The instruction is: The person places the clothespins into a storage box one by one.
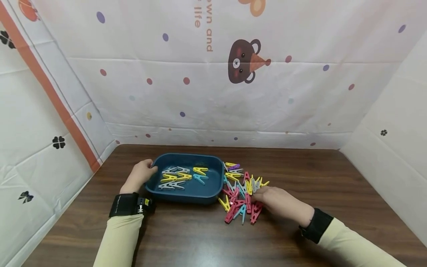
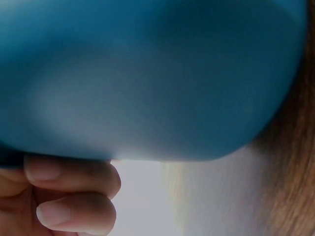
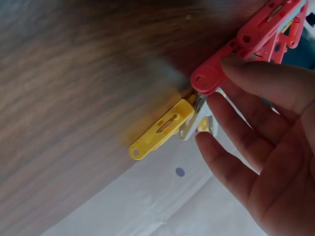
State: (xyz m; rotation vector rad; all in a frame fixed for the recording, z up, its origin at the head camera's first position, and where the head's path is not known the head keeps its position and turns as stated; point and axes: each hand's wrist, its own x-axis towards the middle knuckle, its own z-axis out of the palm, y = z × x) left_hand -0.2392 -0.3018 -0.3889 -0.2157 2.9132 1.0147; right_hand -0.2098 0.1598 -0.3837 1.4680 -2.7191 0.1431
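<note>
A dark blue plastic basin [image 1: 200,191] stands on the table with several grey, yellow and light blue clothespins inside. At its left end my left hand [image 1: 138,176] grips the rim; in the left wrist view curled fingers [image 2: 81,177] lie against the outer wall. Right of the basin is a heap of red, yellow, blue and grey clothespins. Over the heap's right side is my right hand [image 1: 280,202]. In the right wrist view its thumb and forefinger pinch a red clothespin [image 3: 209,76], while the other fingers stay extended. A yellow clothespin [image 3: 162,129] lies close by.
The brown wooden table [image 1: 186,237] spreads around the basin and heap. A patterned white sheet [image 1: 207,96] hangs behind the table, and white sheeting covers both sides. One purple clothespin [image 1: 234,167] lies at the heap's back, close to the basin's right end.
</note>
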